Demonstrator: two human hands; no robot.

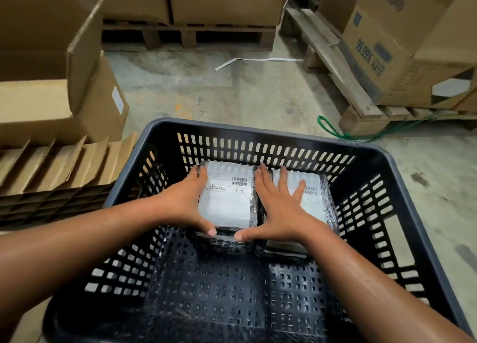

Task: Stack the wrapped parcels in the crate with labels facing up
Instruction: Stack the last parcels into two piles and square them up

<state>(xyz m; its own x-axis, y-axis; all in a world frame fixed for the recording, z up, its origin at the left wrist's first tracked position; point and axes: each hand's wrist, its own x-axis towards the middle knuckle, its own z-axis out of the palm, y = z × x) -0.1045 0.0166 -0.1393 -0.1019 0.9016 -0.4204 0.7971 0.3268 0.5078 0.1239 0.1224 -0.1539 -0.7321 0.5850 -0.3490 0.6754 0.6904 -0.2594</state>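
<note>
A dark slotted plastic crate (382, 167) fills the lower view. Two black, film-wrapped parcels lie side by side against its far wall, white labels up. My left hand (188, 200) clasps the left side of the left parcel (227, 200), thumb on its near edge. My right hand (278, 208) lies between the two, palm and fingers spread over the right parcel (317, 203), thumb hooked on the left parcel's near edge. The right parcel's label is partly hidden by my fingers. The near half of the crate floor is bare.
An open cardboard box (64, 84) and a stack of cardboard dividers (51, 167) stand to the left of the crate. Wooden pallets (335, 66) with large cartons (402, 40) line the back and right. A green strap (333, 131) lies on the concrete floor.
</note>
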